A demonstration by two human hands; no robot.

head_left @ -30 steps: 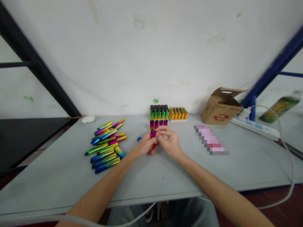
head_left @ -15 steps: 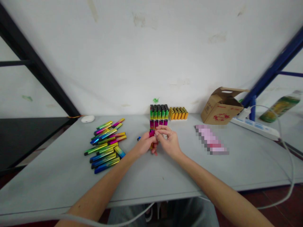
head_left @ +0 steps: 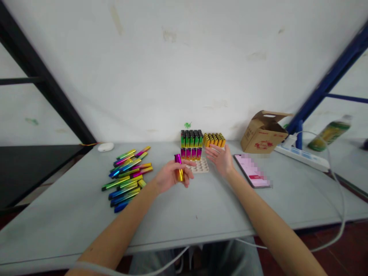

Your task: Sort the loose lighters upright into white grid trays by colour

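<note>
My left hand (head_left: 172, 174) is closed around a shiny purple-and-gold tube (head_left: 179, 168), which stands nearly upright in the fingers. Some of those fingers reach over the left side of a white holed tray (head_left: 203, 165). My right hand (head_left: 220, 158) is off to the right of the tray, fingers spread and holding nothing. Along the tray's back part stands a row of purple tubes (head_left: 188, 154). Behind them rises a block of green tubes with black tops (head_left: 192, 138). Small orange cylinders (head_left: 214, 140) stand in a group just beyond my right fingertips.
Loose metallic tubes (head_left: 126, 184) lie in a pile at left, near a white case (head_left: 105, 147). To the right are a phone (head_left: 251, 170), an open cardboard box (head_left: 263, 134), a power strip (head_left: 304, 158) and a bottle (head_left: 327, 134). A white cable (head_left: 342, 199) hangs at the right.
My right hand has pulled away to the right and spread its fingers. The left hand has shifted slightly left with the tube, and the white tray shows more.
</note>
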